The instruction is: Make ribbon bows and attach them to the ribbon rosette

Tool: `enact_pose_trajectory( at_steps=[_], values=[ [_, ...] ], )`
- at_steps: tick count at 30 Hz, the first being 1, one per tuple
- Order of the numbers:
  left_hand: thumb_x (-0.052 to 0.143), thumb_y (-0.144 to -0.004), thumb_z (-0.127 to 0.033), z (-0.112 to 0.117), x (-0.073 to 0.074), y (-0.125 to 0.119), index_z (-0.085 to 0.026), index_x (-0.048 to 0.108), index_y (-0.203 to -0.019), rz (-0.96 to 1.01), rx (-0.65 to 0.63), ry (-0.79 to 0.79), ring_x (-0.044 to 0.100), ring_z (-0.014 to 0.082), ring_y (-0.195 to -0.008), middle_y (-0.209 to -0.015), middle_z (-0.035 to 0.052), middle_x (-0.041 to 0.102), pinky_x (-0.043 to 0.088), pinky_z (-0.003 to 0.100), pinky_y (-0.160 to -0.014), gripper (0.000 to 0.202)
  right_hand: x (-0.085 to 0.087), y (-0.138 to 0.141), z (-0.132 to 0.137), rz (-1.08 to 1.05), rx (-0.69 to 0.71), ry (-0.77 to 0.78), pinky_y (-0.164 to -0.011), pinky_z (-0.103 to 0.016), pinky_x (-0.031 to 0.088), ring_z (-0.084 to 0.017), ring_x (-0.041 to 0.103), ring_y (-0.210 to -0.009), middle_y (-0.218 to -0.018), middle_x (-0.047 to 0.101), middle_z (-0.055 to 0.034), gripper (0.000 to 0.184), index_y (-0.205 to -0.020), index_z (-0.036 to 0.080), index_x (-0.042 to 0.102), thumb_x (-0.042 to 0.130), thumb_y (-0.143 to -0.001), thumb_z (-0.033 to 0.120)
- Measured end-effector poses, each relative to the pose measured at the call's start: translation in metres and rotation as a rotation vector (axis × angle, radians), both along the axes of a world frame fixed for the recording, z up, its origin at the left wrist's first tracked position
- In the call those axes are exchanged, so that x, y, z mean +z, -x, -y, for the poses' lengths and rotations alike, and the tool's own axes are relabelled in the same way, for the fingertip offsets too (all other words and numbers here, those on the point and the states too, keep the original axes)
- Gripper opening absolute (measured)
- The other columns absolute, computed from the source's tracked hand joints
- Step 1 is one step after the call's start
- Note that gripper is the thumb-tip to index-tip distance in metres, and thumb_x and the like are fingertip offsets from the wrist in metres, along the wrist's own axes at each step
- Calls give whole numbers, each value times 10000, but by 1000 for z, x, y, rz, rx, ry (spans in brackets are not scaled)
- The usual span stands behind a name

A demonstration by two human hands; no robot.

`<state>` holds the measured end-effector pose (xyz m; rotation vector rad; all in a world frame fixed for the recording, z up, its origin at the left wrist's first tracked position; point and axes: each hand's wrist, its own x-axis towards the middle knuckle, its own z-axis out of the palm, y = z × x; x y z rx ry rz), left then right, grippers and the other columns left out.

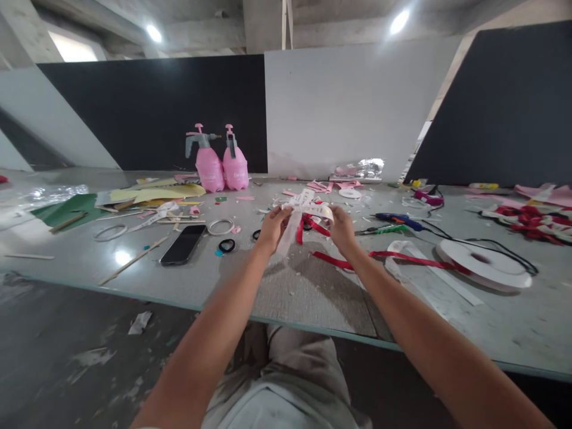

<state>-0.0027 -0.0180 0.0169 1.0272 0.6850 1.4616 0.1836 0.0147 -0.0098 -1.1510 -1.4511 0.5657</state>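
Note:
Between my two hands, a little above the table, is a white ribbon bow (308,205) with faint print on its loops and a sheer tail hanging down. My left hand (274,227) is closed on its left side, near the knot. My right hand (340,226) pinches the loop on the right. Behind and below the bow lies a red ribbon (318,225). A longer strip of red ribbon passes by my right wrist to the white spool (485,265) on the right.
A blue glue gun (397,220) with a black cord lies right of my hands. To the left are a phone (183,245), a wooden stick (134,260) and tape rings (220,227). Two pink spray bottles (210,168) stand at the back. Ribbon and paper scraps litter the table (214,280).

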Motion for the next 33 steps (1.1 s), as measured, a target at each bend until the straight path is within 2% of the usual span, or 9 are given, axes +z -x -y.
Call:
enact_pose_trajectory(
  at_steps=[3, 7, 11, 16, 21, 26, 29, 31, 33],
  values=[
    [763, -657, -481, -1, 8, 10, -179, 561, -805, 51, 25, -51, 534, 84, -457, -613, -41, 593, 435, 219, -473, 393, -5, 23, 3, 368, 104, 35, -728, -314, 449, -196, 606, -768, -866, 692, -76, 246, -975, 180, 695, 481, -862, 224],
    [747, -675, -499, -10, 12, 22, -178, 543, -760, 63, 30, -67, 560, 95, -471, -551, -39, 562, 413, 206, -441, 389, -2, 74, 6, 793, 300, -150, -929, -356, 417, -232, 592, -1012, -1077, 674, -129, 277, -1071, 168, 694, 510, -863, 165],
    [747, -688, -469, -14, 15, 31, -179, 551, -760, 119, 72, -24, 614, 112, -532, -553, -33, 571, 445, 194, -461, 358, -4, 118, 2, 894, 305, -105, -982, -410, 386, -287, 530, -1161, -1188, 632, -167, 282, -1102, 157, 676, 565, -854, 236],
    [737, -708, -439, -13, 20, 36, -183, 574, -779, 162, 162, -57, 596, 98, -499, -550, -43, 573, 447, 184, -450, 311, -9, 126, -12, 731, 331, -62, -862, -326, 441, -238, 631, -980, -1031, 711, -106, 208, -959, 169, 720, 573, -847, 265],
    [776, -658, -406, -14, 18, 34, -192, 556, -775, 165, 212, -102, 569, 85, -495, -624, -36, 622, 460, 194, -475, 328, 9, 84, -11, 19, 197, 194, -611, -261, 448, -162, 597, -666, -700, 659, -21, 222, -826, 156, 686, 634, -768, 363],
    [742, -666, -406, -20, 4, 28, -186, 550, -816, 33, 285, -24, 589, 94, -519, -715, -28, 648, 475, 224, -521, 329, 20, 31, 13, -587, 287, 258, -611, -275, 529, -147, 611, -697, -804, 648, -13, 341, -851, 211, 618, 763, -636, 432],
    [732, -660, -417, -25, -6, 28, -183, 554, -834, -46, 329, 23, 593, 107, -502, -699, -26, 642, 463, 231, -510, 342, 15, 14, 16, -636, 217, 217, -549, -252, 515, -121, 567, -625, -787, 629, -13, 356, -828, 208, 618, 761, -634, 470],
    [727, -658, -422, -27, -12, 28, -182, 559, -832, -116, 376, 52, 589, 114, -482, -670, -29, 633, 443, 224, -485, 341, 10, 11, 13, -485, 181, 175, -463, -233, 445, -102, 488, -520, -693, 583, 2, 335, -790, 200, 617, 662, -723, 525],
    [715, -668, -432, -28, -15, 28, -181, 568, -833, -194, 402, 74, 585, 119, -472, -642, -31, 620, 423, 216, -465, 335, 7, 13, 10, -211, 215, 137, -428, -234, 366, -98, 418, -449, -601, 525, 19, 329, -759, 199, 604, 540, -819, 516]
  ],
)
